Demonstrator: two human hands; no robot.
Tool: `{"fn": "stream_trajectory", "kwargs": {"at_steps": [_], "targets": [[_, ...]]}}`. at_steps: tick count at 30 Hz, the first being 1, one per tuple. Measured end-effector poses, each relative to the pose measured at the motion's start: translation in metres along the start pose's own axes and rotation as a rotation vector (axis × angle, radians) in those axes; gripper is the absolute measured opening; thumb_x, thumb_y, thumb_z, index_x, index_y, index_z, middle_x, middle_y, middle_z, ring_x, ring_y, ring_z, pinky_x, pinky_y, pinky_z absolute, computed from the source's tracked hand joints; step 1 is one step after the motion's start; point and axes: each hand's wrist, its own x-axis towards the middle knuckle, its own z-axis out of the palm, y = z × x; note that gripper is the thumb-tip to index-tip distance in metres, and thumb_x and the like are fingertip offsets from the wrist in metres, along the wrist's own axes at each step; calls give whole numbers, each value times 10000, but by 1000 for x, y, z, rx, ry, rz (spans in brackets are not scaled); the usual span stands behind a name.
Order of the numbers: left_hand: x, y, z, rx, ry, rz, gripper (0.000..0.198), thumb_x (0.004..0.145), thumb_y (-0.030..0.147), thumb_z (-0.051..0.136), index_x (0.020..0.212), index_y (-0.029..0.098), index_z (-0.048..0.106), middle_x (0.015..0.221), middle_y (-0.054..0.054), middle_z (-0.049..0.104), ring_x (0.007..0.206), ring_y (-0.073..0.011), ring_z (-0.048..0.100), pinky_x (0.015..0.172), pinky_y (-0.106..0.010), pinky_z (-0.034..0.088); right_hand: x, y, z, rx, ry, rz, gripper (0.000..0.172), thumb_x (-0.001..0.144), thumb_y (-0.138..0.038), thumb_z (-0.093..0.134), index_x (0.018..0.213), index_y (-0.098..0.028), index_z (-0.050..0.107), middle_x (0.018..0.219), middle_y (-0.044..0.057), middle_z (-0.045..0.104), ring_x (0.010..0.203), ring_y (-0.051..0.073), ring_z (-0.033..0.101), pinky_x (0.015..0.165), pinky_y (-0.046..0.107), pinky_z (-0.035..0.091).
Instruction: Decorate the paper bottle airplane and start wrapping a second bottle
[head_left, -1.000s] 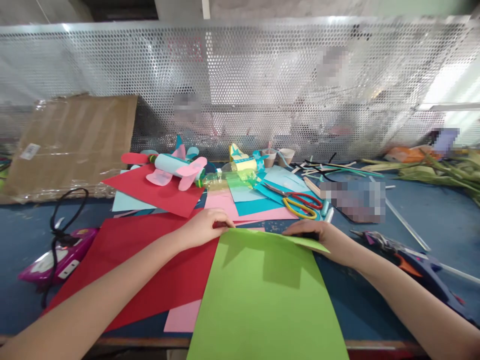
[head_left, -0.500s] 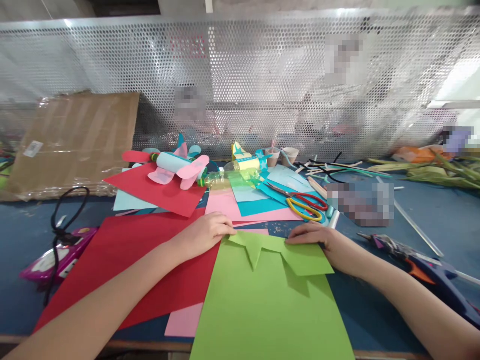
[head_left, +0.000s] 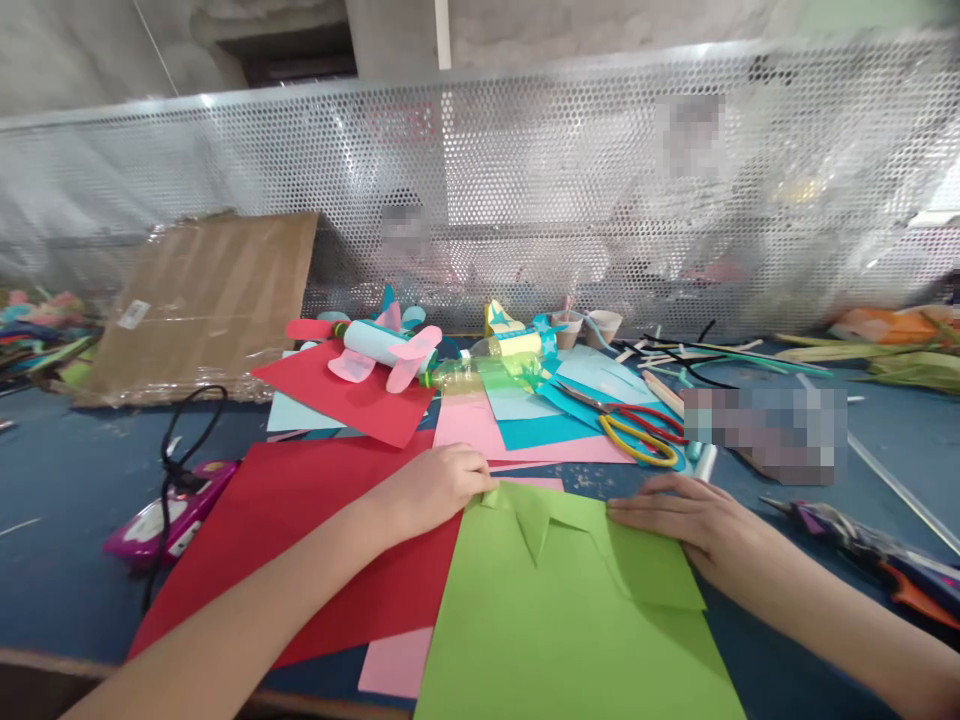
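A large light green paper sheet (head_left: 577, 640) lies in front of me. Along its top edge rests a smaller green paper piece (head_left: 652, 565) with a pointed flap hanging down. My left hand (head_left: 446, 485) is closed at the top left corner, its fingertips pinching the green paper; the thumb is mostly hidden. My right hand (head_left: 690, 520) lies over the top right edge, fingers stretched out flat on the smaller piece. Under my left forearm is a red paper sheet (head_left: 315, 530), with a pink sheet (head_left: 397, 665) showing beneath.
Yellow-and-red-handled scissors (head_left: 637, 440) lie on coloured papers behind the sheet. A glue gun (head_left: 862, 545) is on the right, a magenta power strip (head_left: 172, 515) on the left. Decorated bottles (head_left: 487, 370), paper cups (head_left: 604, 325) and cardboard (head_left: 210, 300) stand before a perforated metal screen (head_left: 525, 190).
The view has shifted, so everything appears lower and farther right. The smaller green piece's right part, raised before, now lies flatter against the sheet under my right hand. My left hand keeps the corner.
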Motion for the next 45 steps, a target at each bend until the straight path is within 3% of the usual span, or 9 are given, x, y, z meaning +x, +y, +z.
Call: {"fn": "stream_trajectory", "kwargs": {"at_steps": [7,12,15,22,26,29,33,39,45], "targets": [[3,12,-8,-74,-5,-106,313,876,90,446,991,162,728,899,-91,701,870,-200,628,800,-330,513,-8,-6,0,-40,23,21,561,846,-71,388,1236,-358,672,1167,-2,724,1089,214,653,930,389,574],[10,31,-12,36,-57,-136,499,960,431,422,1365,163,536,917,-91,672,851,-235,599,778,-374,487,-5,-9,-3,-49,21,11,568,849,-56,349,1214,-321,694,1161,15,727,1069,215,657,911,380,581],[11,38,-10,117,-92,-125,573,965,551,337,1382,207,525,973,-99,660,908,-255,579,792,-383,462,-4,-10,-6,-63,-43,6,590,837,-34,341,1240,-304,678,1213,7,705,1098,218,643,929,390,570],[9,39,-4,208,-87,-93,635,972,579,228,1366,202,553,1046,-140,641,981,-297,543,834,-435,420,3,-15,-15,-46,-141,88,680,745,59,348,1228,-285,680,1232,18,695,1184,248,590,959,413,530],[9,39,-2,217,-55,-68,648,969,589,225,1343,190,572,1041,-138,635,986,-295,533,842,-434,398,29,-29,-28,-6,-219,21,540,786,46,406,1150,-218,704,1147,81,719,1131,248,613,970,389,510],[9,39,-1,216,-45,-67,637,969,590,229,1340,200,570,1016,-123,628,968,-284,528,832,-425,389,53,-44,-27,-115,-252,-27,562,787,51,430,1258,-180,630,1202,120,679,1120,258,611,1000,447,479],[8,39,0,229,-46,-75,624,966,594,251,1366,212,540,980,-110,617,944,-273,521,806,-404,388,72,-60,-14,-277,-336,11,620,796,48,449,1364,-179,543,1202,142,645,1079,261,612,896,406,530],[9,38,0,238,-58,-73,621,967,588,254,1378,215,532,981,-114,622,943,-279,528,794,-406,388,65,-62,1,-396,-264,61,611,854,-22,466,1406,-281,500,1140,111,620,1033,242,601,803,355,530],[9,38,0,253,-69,-75,629,974,573,230,1390,200,520,1025,-132,637,984,-298,537,810,-428,405,54,-61,1,-463,-217,80,607,837,-13,499,1354,-326,552,1102,85,626,1001,231,611,788,333,504]]}}
